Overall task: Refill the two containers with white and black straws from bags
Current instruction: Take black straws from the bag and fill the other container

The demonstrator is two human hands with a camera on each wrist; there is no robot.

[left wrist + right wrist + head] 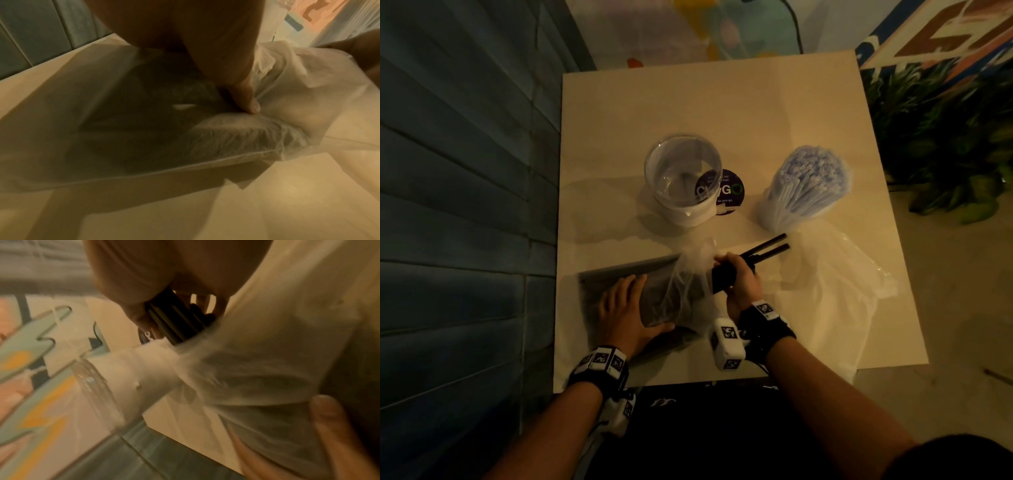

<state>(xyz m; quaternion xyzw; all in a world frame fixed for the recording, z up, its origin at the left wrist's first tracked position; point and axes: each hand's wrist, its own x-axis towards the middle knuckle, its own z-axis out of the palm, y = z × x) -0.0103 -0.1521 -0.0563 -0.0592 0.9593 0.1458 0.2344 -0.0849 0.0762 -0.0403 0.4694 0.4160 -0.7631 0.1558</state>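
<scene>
A: Quick pass. The tabletop point(808, 113) is smooth, pale cream, square. On it stands an empty container point(683, 171): a clear round cylinder on a white base.

B: And the other one?

A: The second container point(806, 186) stands to its right, packed with thin white straws point(811, 168) on end, tips bunched like a brush. A round dark sticker point(726, 192) lies flat between the two, partly behind the empty one.

B: The bags?

A: The bag of black straws point(671, 291) is thin, cloudy, crinkled film, lying flat near the front edge with a dark mass inside and its mouth gathered towards the right. A second bag point(835, 291), limp and translucent, lies crumpled at the right of the tabletop.

B: Left grip?

A: The left hand point(625, 310) is spread, fingers straight, palm pressing flat on the bag's closed end. In the left wrist view the thumb point(246, 97) dents the film.

B: Right grip?

A: The right hand point(739, 277) is curled round a bundle of black straws point(726, 279) right at the bag's mouth. They are slim, smooth, matte tubes; two stick out beyond the knuckles towards the white straws. The right wrist view shows the bundle point(174, 318) between thumb and fingers, its lower ends meeting the film.

B: Where are they relative to the empty container?

A: Nearer the front edge, apart from it.
</scene>
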